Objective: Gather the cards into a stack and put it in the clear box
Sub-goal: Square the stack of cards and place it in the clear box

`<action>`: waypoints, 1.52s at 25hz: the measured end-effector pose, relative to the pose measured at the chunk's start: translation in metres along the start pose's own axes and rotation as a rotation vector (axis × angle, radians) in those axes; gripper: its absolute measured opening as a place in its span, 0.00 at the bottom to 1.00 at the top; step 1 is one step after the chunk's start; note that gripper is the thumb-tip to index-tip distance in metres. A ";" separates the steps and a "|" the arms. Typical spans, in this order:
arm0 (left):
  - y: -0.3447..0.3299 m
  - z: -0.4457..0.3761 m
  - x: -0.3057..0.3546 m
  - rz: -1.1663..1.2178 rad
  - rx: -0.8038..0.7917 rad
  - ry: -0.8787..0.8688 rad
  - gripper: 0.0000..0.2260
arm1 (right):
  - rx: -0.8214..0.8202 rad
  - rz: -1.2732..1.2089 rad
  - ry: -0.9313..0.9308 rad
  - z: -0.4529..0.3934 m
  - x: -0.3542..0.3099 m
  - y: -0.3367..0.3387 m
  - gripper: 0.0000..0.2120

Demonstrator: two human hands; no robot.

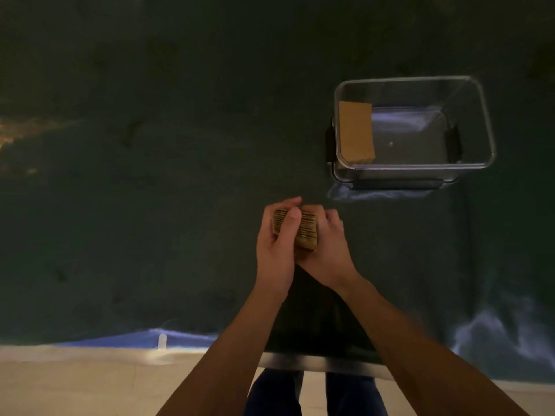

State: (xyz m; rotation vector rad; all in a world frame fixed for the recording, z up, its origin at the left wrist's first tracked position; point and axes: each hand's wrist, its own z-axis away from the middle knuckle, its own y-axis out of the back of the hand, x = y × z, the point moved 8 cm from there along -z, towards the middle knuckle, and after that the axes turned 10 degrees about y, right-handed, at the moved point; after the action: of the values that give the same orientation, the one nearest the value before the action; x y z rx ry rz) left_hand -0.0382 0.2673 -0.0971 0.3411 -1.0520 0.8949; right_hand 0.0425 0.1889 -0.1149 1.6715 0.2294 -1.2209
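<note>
dark green matte worktop [150,175], faintly mottled. clear box [468,115] on it, far right: rigid see-through plastic, rounded rectangle, dark clips on the sides, one tan card [356,130] lying flat against its left wall. both my forearms reach in from below, wrists close together. left hand [277,244] and right hand [326,250] curl shut around the stack of cards [309,229], tan, ribbed edges facing up, thumb across the top. stack sits between my palms, well short of the box.
</note>
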 end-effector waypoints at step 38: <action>-0.277 0.056 0.055 -0.036 0.018 0.300 0.12 | 0.010 0.229 -0.125 0.061 0.017 0.288 0.28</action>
State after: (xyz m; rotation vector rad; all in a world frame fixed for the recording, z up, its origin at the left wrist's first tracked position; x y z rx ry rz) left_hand 0.1529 0.0878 0.0220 0.2312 -0.7589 0.8928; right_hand 0.1989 -0.0015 0.0468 1.5754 -0.0447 -1.1488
